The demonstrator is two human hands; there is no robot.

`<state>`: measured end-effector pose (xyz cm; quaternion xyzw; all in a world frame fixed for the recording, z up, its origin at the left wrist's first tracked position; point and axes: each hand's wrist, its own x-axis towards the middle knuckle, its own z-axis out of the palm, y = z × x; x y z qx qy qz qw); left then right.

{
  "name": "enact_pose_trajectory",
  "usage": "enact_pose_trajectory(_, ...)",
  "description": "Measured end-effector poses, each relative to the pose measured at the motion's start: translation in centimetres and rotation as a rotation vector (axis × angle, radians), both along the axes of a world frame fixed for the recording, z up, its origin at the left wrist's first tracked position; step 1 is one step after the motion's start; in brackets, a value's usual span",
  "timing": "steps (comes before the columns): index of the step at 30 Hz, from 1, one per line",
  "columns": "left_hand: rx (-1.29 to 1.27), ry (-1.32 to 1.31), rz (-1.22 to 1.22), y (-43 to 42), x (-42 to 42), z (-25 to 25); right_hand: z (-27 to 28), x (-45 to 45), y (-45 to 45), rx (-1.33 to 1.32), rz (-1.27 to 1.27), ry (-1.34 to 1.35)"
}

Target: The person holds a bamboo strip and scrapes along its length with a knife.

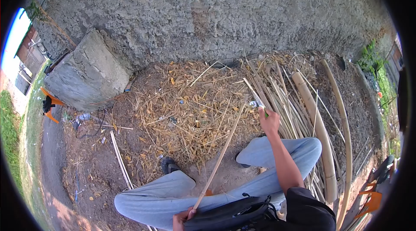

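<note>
A long thin bamboo strip point(221, 157) slants up from my lap toward the ground in front of me. Its lower end is in the closed fingers of my left hand point(184, 218), at the bottom of the view. My right hand point(269, 120) is raised above my right knee, closed round the green handle of a knife point(258, 100). The pale blade points up and left, close to the far end of the strip but apart from it as far as I can tell.
Split bamboo strips point(284, 101) lie piled at the right, beside a thick bamboo pole point(316, 122) and a curved pole point(342, 118). Shavings point(186, 109) cover the ground. A concrete block point(91, 71) stands at left against the rough wall point(216, 10). Two strips point(120, 157) lie at left.
</note>
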<state>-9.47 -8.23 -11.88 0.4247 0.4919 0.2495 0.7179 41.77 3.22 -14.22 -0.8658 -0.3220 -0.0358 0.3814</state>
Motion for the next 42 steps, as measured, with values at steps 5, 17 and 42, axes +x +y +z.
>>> enact_pose_trajectory(5, 0.089, 0.120, -0.017, 0.7, 1.6, 1.0, 1.3, -3.3, -1.5, 0.123, 0.239, 0.122)
enact_pose_trajectory(17, 0.047, 0.174, 0.042, 1.8, 3.8, 3.1, 2.7, -21.0, -8.2, 0.039, 1.146, 0.102)
enact_pose_trajectory(42, -0.028, 0.343, -0.191, 1.0, 1.3, 1.0, 0.2, -9.2, -2.1, -0.193, 0.266, 0.090)
